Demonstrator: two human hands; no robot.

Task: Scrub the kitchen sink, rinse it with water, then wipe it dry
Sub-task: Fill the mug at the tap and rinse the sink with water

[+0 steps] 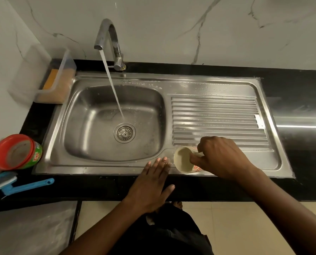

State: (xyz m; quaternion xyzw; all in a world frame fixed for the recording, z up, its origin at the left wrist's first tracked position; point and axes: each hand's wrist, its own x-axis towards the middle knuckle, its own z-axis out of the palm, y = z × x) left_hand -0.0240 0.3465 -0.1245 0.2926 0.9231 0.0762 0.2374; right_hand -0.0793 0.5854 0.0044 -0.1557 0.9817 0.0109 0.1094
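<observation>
A steel sink (76, 126) with a ribbed drainboard (216, 122) is set into a black counter. Water runs from the tap (107, 37) into the basin near the drain (124, 133). My right hand (221, 157) grips a paper cup (183, 160) with a red pattern, tipped on its side with its mouth facing left over the sink's front rim. My left hand (151, 184) lies flat with straight fingers, fingertips on the front rim just left of the cup.
A red-lidded green tub (17, 151) lies on its side at the counter's left end, with a blue-handled brush (24, 186) below it. A clear plastic container (56, 80) holding an orange sponge stands at the back left. Marble wall behind.
</observation>
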